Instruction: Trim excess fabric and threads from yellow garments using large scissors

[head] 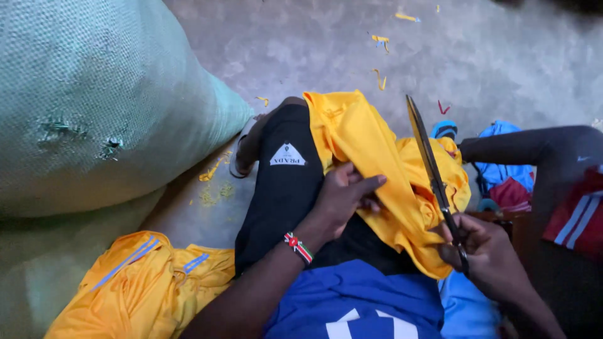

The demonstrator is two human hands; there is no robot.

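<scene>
Sitting low on the concrete floor (301, 50), the person has a bundle of yellow cloth (377, 169) draped over a raised knee in black trousers (282, 188), and everything else in the scene arranges itself around that cloth. The left hand (345, 198) lies on the cloth's near left edge, fingers curled in and pinching a fold of the fabric, with a beaded band (299, 247) in red, black, white and green round the wrist just below it. On the cloth's right side the right hand (480, 251) is closed through the handles of a pair of long scissors (433, 176); the blades run up and away along the cloth's right flank, lying close together as far as I can see, with the tip standing clear above the fabric. Below the cloth, nearest the person, is a blue shirt (352, 298) with white marks on it. To the cloth's lower left, on the floor, lies a second heap of yellow fabric (144, 282) with pale blue stripes. Further left of the cloth, a big pale green woven sack (94, 94) bulges out, torn in a couple of spots. Beyond the cloth, small yellow scraps (380, 41) are scattered over the floor. Right of the cloth sits a pile of blue and red garments (502, 169), and past that a dark sleeve (534, 147) reaches in from the edge, beside red fabric with white stripes (578, 216).
</scene>
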